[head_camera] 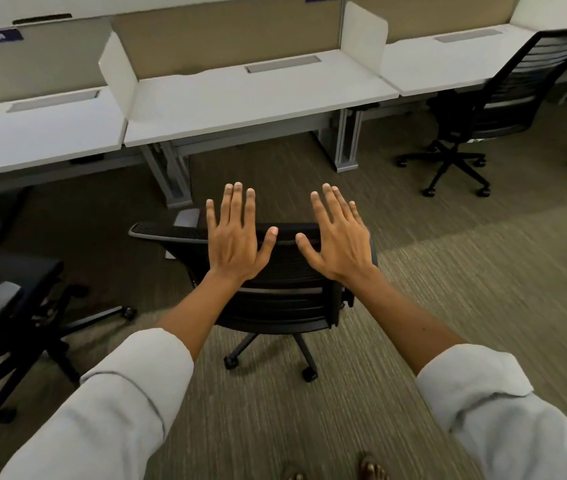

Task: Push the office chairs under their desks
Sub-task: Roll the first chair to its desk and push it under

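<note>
A black mesh office chair (285, 299) stands on the carpet in front of the middle white desk (247, 98), its back towards me and some way out from the desk. My left hand (235, 237) and my right hand (339, 237) are stretched out flat, fingers straight and spread, over the top edge of the chair's back. Whether the palms touch the back I cannot tell. A second black chair (493, 109) stands at the right desk (448, 67), turned sideways. A third black chair (8, 306) is at the lower left, out from the left desk (33, 133).
Grey metal desk legs (346, 140) stand at either side of the middle desk's opening. White divider panels (365, 29) separate the desks. The floor is striped grey-brown carpet (448, 306). My feet show at the bottom edge.
</note>
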